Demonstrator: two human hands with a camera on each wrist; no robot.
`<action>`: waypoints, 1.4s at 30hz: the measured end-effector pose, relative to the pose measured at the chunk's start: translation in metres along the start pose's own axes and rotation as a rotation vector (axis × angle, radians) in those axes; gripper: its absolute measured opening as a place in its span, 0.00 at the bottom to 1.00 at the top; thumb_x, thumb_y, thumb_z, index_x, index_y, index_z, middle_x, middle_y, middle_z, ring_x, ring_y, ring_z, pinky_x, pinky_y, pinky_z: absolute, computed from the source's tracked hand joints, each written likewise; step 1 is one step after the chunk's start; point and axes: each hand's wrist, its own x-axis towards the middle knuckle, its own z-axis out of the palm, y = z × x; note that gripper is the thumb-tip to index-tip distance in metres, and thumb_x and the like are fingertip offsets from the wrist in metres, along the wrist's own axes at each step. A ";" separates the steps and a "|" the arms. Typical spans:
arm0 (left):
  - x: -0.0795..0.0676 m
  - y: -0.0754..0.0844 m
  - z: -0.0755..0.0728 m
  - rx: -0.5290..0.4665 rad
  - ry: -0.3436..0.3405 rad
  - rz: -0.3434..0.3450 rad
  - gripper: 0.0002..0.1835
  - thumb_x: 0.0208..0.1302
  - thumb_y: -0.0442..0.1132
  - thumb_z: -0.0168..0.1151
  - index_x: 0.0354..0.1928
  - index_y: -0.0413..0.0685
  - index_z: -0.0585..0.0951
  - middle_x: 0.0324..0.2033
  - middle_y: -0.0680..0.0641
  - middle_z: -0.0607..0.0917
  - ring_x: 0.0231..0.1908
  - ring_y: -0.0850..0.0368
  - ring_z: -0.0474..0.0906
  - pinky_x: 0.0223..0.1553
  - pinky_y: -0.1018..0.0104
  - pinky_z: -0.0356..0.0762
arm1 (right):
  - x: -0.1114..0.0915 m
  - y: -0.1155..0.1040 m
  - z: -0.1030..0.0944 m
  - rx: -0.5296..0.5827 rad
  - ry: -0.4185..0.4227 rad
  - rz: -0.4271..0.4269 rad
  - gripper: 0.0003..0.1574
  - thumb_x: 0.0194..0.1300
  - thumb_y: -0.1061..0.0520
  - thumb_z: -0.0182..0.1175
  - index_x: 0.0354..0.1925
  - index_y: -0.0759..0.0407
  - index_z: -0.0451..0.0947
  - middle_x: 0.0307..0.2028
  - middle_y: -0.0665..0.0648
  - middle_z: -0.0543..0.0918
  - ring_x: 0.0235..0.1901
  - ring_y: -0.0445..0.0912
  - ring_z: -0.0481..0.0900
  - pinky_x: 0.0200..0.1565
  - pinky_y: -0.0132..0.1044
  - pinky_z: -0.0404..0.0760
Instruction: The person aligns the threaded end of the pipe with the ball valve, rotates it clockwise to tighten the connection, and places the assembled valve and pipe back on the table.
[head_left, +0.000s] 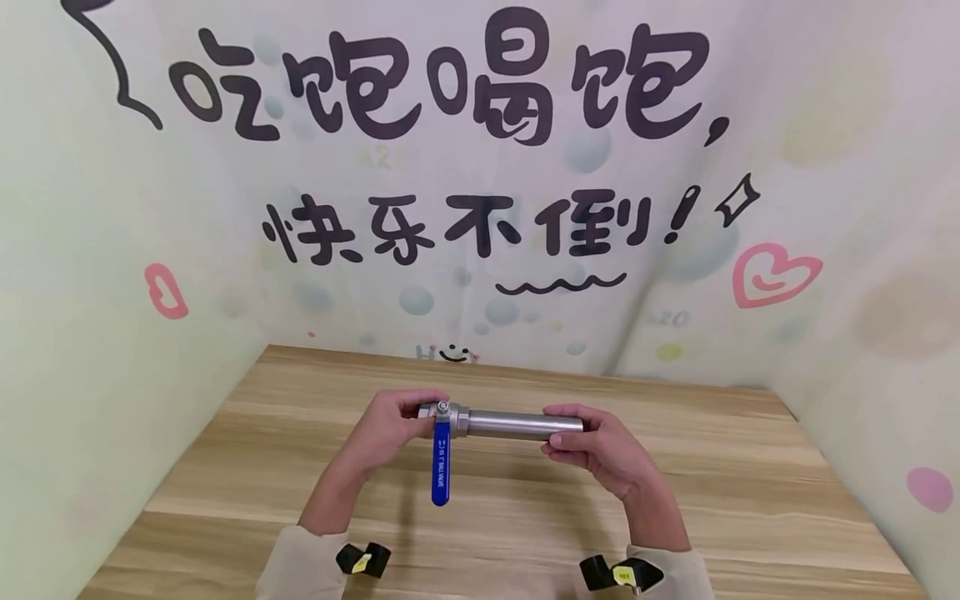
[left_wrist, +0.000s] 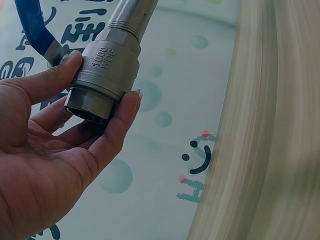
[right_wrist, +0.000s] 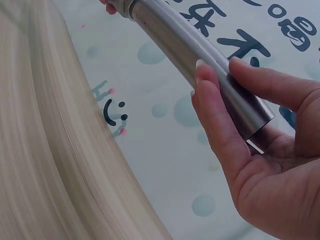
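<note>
Above the table, a steel ball valve (head_left: pixel 452 420) with a blue lever handle (head_left: pixel 441 467) is joined to a plain steel pipe (head_left: pixel 506 425). My left hand (head_left: pixel 382 433) grips the valve body at its free end, thumb on one side and fingers on the other. The left wrist view shows raised "1000 WOG" lettering on the valve (left_wrist: pixel 107 62) and threads where the pipe (left_wrist: pixel 132 17) enters it. The pipe's far end is held by my right hand (head_left: pixel 600 450); in the right wrist view, thumb and fingers pinch the pipe (right_wrist: pixel 200 52) near its open end.
Beneath both hands lies a wood-grain table (head_left: pixel 495 525). A white printed cloth (head_left: pixel 465 167) with dark lettering rises behind it, and pale walls stand at both sides. Black straps with yellow tags (head_left: pixel 624 575) are at the sleeves.
</note>
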 end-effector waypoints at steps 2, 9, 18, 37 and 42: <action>-0.001 -0.001 0.000 0.003 -0.002 0.001 0.16 0.64 0.26 0.60 0.53 0.37 0.82 0.45 0.40 0.84 0.37 0.54 0.80 0.44 0.61 0.82 | 0.000 0.001 0.000 0.001 -0.003 -0.003 0.23 0.59 0.70 0.63 0.54 0.67 0.76 0.45 0.61 0.77 0.36 0.49 0.87 0.43 0.37 0.84; -0.001 -0.001 0.000 0.008 -0.009 0.006 0.16 0.64 0.26 0.59 0.53 0.37 0.82 0.46 0.40 0.84 0.38 0.53 0.80 0.44 0.63 0.82 | 0.000 0.004 -0.001 -0.027 -0.004 -0.017 0.21 0.62 0.66 0.62 0.54 0.69 0.75 0.43 0.62 0.79 0.35 0.47 0.87 0.42 0.37 0.84; 0.000 0.002 0.002 0.010 0.007 -0.003 0.16 0.63 0.25 0.60 0.52 0.40 0.83 0.45 0.41 0.84 0.37 0.53 0.81 0.43 0.64 0.82 | -0.001 0.001 0.000 -0.052 -0.004 -0.012 0.21 0.66 0.63 0.61 0.54 0.71 0.74 0.42 0.62 0.79 0.35 0.46 0.87 0.43 0.36 0.84; -0.001 0.003 0.001 0.003 0.002 -0.014 0.16 0.63 0.25 0.60 0.53 0.38 0.82 0.45 0.40 0.84 0.37 0.54 0.81 0.43 0.65 0.82 | 0.000 0.000 0.002 -0.062 0.020 0.005 0.21 0.64 0.62 0.63 0.54 0.69 0.76 0.45 0.63 0.77 0.32 0.46 0.86 0.40 0.37 0.85; -0.002 0.004 0.000 0.002 -0.006 -0.007 0.16 0.64 0.25 0.59 0.54 0.37 0.82 0.46 0.39 0.84 0.38 0.53 0.80 0.44 0.63 0.82 | 0.001 0.000 0.002 -0.059 0.020 0.008 0.19 0.64 0.61 0.63 0.52 0.67 0.77 0.45 0.62 0.78 0.33 0.46 0.86 0.41 0.36 0.85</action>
